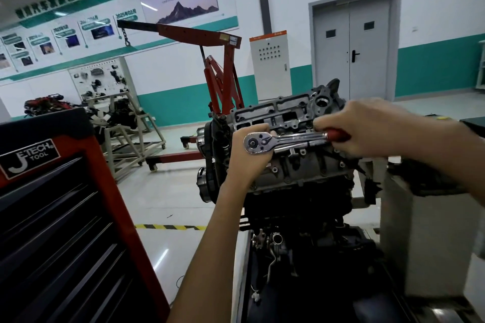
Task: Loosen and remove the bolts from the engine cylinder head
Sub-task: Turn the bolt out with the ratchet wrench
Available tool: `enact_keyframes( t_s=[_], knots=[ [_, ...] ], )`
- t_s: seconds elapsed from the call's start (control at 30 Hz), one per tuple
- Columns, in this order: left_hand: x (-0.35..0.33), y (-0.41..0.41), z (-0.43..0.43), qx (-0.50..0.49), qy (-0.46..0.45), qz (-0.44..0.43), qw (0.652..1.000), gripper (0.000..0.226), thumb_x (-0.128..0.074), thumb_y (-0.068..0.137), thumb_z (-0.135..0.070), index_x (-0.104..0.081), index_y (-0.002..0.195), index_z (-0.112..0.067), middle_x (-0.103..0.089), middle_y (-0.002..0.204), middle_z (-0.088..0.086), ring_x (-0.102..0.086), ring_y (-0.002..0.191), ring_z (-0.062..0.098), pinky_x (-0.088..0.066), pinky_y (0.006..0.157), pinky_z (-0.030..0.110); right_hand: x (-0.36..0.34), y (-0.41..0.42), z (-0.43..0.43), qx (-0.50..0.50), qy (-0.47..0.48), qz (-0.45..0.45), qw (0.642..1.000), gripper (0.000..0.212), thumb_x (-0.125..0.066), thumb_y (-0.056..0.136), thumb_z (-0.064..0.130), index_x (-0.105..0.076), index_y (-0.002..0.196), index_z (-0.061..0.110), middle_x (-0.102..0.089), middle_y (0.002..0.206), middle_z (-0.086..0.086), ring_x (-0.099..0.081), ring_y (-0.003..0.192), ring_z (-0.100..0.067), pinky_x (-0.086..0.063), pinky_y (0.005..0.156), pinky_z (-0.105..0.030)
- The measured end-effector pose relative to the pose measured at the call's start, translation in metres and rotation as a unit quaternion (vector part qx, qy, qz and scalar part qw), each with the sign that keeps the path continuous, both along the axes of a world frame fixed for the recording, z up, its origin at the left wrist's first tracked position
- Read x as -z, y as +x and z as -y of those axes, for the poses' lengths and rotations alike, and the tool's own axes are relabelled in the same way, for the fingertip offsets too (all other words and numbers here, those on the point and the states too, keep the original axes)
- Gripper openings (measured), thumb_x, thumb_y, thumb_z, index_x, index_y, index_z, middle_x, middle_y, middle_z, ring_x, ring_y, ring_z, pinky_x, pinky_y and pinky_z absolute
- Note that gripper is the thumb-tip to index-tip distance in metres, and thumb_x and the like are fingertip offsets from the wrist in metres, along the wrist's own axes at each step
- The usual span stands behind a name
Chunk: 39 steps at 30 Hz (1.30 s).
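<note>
A grey engine cylinder head [288, 115] sits on top of a dark engine block on a stand. A chrome ratchet wrench [286, 140] with a red handle lies level across the near side of the head. My right hand [367, 128] grips the red handle. My left hand [249, 155] is curled under the ratchet's round head, holding what hangs below it; the socket or extension there is hidden by my fingers. Small bolts [274, 169] show along the head's front flange.
A red and black tool cabinet [60, 207] stands close on my left. A red engine crane [220, 81] is behind the engine, with another engine stand [128, 128] further left. A grey double door [351, 42] is at the back right. A metal box [430, 238] stands right of the engine.
</note>
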<state>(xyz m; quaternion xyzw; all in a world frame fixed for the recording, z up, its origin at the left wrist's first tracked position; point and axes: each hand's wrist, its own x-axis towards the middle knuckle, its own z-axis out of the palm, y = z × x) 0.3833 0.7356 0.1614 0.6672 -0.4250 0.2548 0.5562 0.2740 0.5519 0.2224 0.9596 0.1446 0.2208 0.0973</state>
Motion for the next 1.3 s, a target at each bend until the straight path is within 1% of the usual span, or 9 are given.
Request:
enact_keyframes(
  t_s=[0.1,0.23,0.4,0.47,0.67,0.8,0.97,1.17,1.3],
  knots=[
    [0.010,0.000,0.003,-0.002,-0.043,-0.033,0.999,0.048,-0.056,0.090,0.005,-0.033,0.056,-0.019,-0.028,0.053,-0.006,-0.027,0.053,0.003,-0.025,0.053,0.021,0.007,-0.002,-0.004,0.008,0.013,0.014,1.000,0.014,-0.056,0.086,0.023,-0.046,0.087,0.032,-0.044,0.055,0.015,-0.042,0.047,0.009,-0.029,0.048,-0.007],
    [0.022,-0.001,0.005,0.003,-0.122,-0.074,0.990,0.045,-0.056,0.093,0.000,-0.034,0.056,-0.013,-0.030,0.054,-0.002,-0.029,0.055,0.014,-0.026,0.055,0.030,0.094,-0.012,-0.042,-0.004,0.231,-0.015,0.973,0.018,-0.054,0.085,0.023,-0.038,0.083,0.032,-0.050,0.062,0.008,-0.053,0.050,-0.008,-0.047,0.048,-0.021],
    [0.021,-0.007,0.013,-0.012,-0.124,-0.044,0.991,0.047,-0.056,0.093,-0.002,-0.032,0.057,-0.020,-0.028,0.052,-0.014,-0.025,0.052,0.003,-0.023,0.053,0.021,0.161,-0.010,-0.126,-0.096,0.591,-0.055,0.799,0.019,-0.060,0.083,0.010,-0.046,0.083,0.023,-0.044,0.056,-0.001,-0.038,0.044,-0.009,-0.037,0.046,-0.027],
    [0.021,-0.005,0.009,-0.008,-0.119,-0.044,0.992,0.050,-0.056,0.093,0.000,-0.033,0.057,-0.026,-0.029,0.050,-0.014,-0.026,0.051,0.000,-0.024,0.052,0.017,0.160,-0.009,-0.131,-0.109,0.590,-0.051,0.798,0.023,-0.057,0.082,0.005,-0.045,0.079,0.024,-0.041,0.055,0.000,-0.035,0.044,-0.008,-0.035,0.046,-0.030],
    [0.011,0.003,-0.016,0.007,0.003,-0.015,1.000,0.045,-0.057,0.090,0.005,-0.036,0.053,-0.009,-0.032,0.052,-0.002,-0.028,0.050,0.004,-0.024,0.050,0.018,0.066,-0.011,-0.033,-0.053,0.249,-0.169,0.952,0.029,-0.058,0.083,0.011,-0.052,0.083,0.039,-0.056,0.068,0.005,-0.056,0.052,-0.007,-0.046,0.048,-0.018],
    [0.006,-0.002,-0.003,0.002,-0.008,-0.012,1.000,0.039,-0.056,0.087,0.009,-0.037,0.054,0.003,-0.030,0.053,0.016,-0.027,0.054,0.009,-0.023,0.054,0.025,0.000,-0.002,-0.004,0.032,-0.019,0.007,0.999,0.012,-0.057,0.084,0.026,-0.049,0.090,0.033,-0.045,0.057,0.016,-0.042,0.049,0.007,-0.026,0.043,-0.010],
    [0.022,-0.003,0.005,-0.011,-0.157,-0.111,0.981,0.039,-0.057,0.092,0.000,-0.048,0.056,-0.014,-0.041,0.056,-0.001,-0.038,0.058,0.011,-0.031,0.055,0.027,0.073,-0.011,-0.032,-0.006,0.207,-0.047,0.977,0.019,-0.057,0.084,0.018,-0.043,0.081,0.032,-0.051,0.058,0.009,-0.053,0.048,-0.001,-0.044,0.044,-0.015],
    [0.020,-0.011,0.021,0.006,-0.146,-0.059,0.987,0.047,-0.054,0.093,0.003,-0.032,0.057,-0.019,-0.029,0.050,-0.016,-0.026,0.049,-0.001,-0.023,0.050,0.014,0.159,-0.010,-0.122,-0.085,0.598,-0.061,0.795,0.016,-0.058,0.083,0.006,-0.046,0.080,0.017,-0.043,0.057,-0.009,-0.038,0.043,-0.013,-0.037,0.044,-0.032],
    [0.021,0.001,0.003,0.001,-0.097,-0.059,0.994,0.047,-0.057,0.091,0.003,-0.044,0.055,-0.024,-0.036,0.046,-0.017,-0.032,0.046,-0.003,-0.027,0.051,0.011,0.129,-0.013,-0.082,-0.086,0.484,-0.090,0.866,0.021,-0.056,0.079,0.007,-0.045,0.074,0.024,-0.046,0.056,0.000,-0.043,0.042,-0.012,-0.039,0.042,-0.026]
  ],
)
